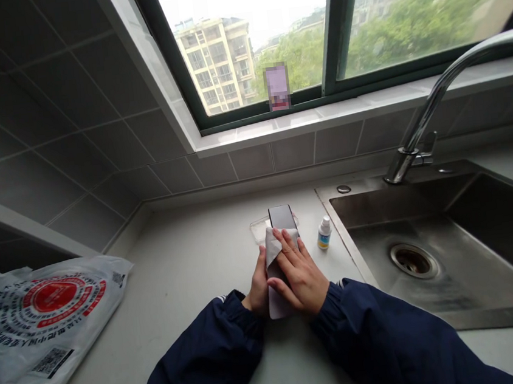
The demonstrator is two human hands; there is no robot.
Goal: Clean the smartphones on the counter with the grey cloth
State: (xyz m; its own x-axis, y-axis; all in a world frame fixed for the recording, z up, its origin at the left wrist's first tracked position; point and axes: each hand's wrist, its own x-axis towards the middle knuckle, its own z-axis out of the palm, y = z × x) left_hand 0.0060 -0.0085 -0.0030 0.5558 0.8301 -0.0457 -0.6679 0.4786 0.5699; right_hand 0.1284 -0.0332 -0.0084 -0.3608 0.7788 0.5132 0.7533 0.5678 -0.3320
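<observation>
My left hand (259, 283) grips the left edge of a phone (278, 309), whose pale lower end shows below my fingers. My right hand (299, 273) presses a light grey cloth (273, 246) with a zigzag edge onto it. Beyond the cloth lies a dark, glossy screen (281, 215); whether it belongs to the same phone or a second one, I cannot tell. A clear phone case (259, 231) rests on the counter behind, partly covered. To the right of my hands a small white bottle (324, 234) with a blue and yellow label stands upright.
On the right, a steel sink (367, 247) is set into the pale counter (190, 254), with a chrome faucet (428, 107) over it. A white printed plastic bag (13, 364) lies at the left. Behind the counter are a tiled wall and a window.
</observation>
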